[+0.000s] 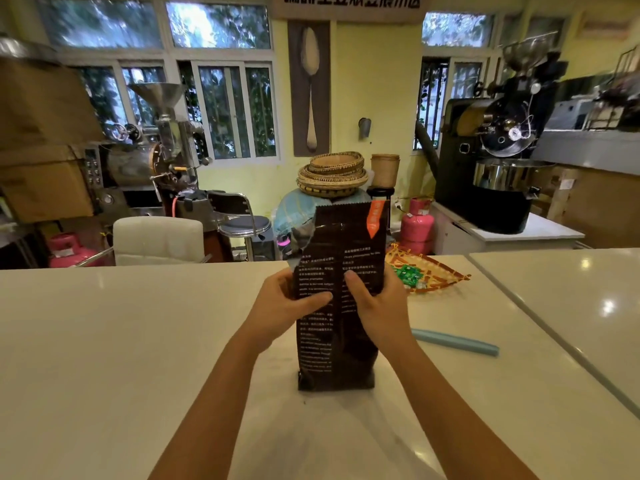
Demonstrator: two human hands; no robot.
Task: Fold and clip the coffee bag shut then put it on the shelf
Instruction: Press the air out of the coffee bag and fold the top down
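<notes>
Both forearms are cut off by the lower edge of the frame. At the centre, a tall dark coffee bag (337, 306) is stood upright on the pale, glossy bench (121, 341), its base resting on the surface. The bag is gripped at mid-height from both sides: the left hand (282, 306) is closed around its left edge with the thumb laid across the printed face, and the right hand (375, 303) is wrapped around its right edge with the thumb pressed on the front. The fingers behind the bag are hidden.

The bag's face is covered with small white print, too fine to be read. Its upper left corner is torn open in a ragged line, while the serrated top seam is left intact on the right, where an orange tag is seen. The material looks creased and slightly shiny.

Just right of the bag, a long pale-blue clip (455, 342) is laid flat on the bench, apart from the hands. Further back at right of centre, a flat woven tray (429, 268) with green packets is partly hidden by the bag. Beyond the bench, stacked wicker baskets (332, 174) are seen at mid-frame.
</notes>
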